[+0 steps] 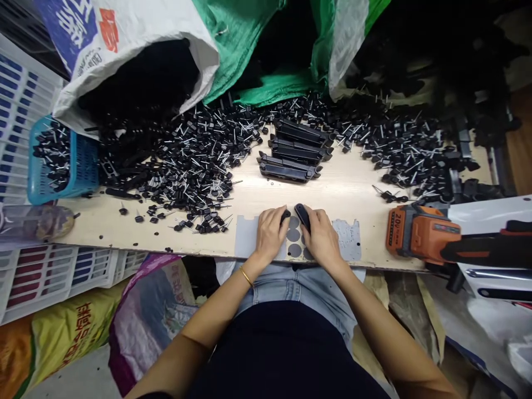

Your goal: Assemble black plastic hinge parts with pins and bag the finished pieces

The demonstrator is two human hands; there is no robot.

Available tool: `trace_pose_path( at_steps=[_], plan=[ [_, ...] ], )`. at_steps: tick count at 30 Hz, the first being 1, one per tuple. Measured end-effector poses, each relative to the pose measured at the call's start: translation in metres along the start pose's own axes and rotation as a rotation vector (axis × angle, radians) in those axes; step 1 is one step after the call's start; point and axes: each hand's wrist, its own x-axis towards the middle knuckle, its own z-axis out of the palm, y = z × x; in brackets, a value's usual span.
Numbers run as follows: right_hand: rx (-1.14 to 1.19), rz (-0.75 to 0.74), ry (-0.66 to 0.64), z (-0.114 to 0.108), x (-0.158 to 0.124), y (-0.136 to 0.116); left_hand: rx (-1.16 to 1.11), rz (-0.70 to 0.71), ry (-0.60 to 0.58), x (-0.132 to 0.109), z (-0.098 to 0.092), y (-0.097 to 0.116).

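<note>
You are gripping a black round-ended plastic piece (303, 217) in your right hand (323, 235) and a similar piece (285, 215) in your left hand (269, 231), both curled, over the pale wooden table (249, 198), long black plastic assemblies (286, 170) lying beyond, seemingly done, heaped black metal-pinned plastic parts (193, 169) seemingly remaining.

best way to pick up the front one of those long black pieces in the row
Probably by its middle, pinched across its narrow width from above on the person's side: the front black piece lies lengthwise left to right, with tabletop showing before it and other long pieces close behind.
</note>
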Motion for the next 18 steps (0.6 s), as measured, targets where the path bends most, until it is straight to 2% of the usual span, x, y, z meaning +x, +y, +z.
trace_pose_path(
  at_steps=[7,12,15,18],
  plan=[
    [0.065,-0.039,-0.013,0.001,0.005,0.004,-0.045,0.172,-0.062,0.017,0.007,-0.011],
    [0.086,-0.037,-0.013,0.003,0.006,0.003,0.041,0.243,-0.147,0.023,0.000,-0.020],
    [0.091,-0.048,-0.009,0.004,0.006,0.004,0.077,0.221,-0.175,0.020,-0.001,-0.023],
    [0.116,-0.062,-0.012,0.003,0.007,0.005,0.048,0.130,-0.088,0.013,0.006,-0.020]
  ],
)
